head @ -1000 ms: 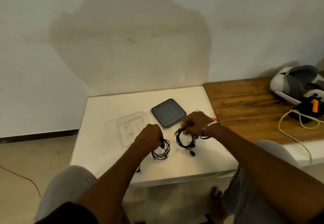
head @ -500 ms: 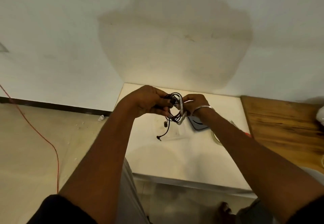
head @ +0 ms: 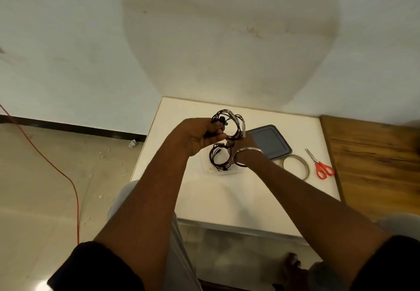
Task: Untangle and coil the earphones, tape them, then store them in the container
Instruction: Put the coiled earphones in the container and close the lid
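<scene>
My left hand (head: 200, 137) fingers pinch the coiled earphones (head: 228, 124) upright, loop facing me above the desk (head: 227, 199); right-hand (head: 244, 141) fingers hidden, grip unclear.

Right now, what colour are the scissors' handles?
Red, seen in the head view: the scissors lie on the white table.

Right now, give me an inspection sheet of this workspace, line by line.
Surface: white table, butted against a wooden top on its right.
Job's things: coiled earphones with tape on them, held up; clear container below with what looks like another coil; grey lid; tape roll.
Clutter: red scissors.
Grippers: left hand grips the coil; right hand mostly hidden behind it.
Cables: red cord on the floor.
Surroundings: stained wall; floor debris.
</scene>
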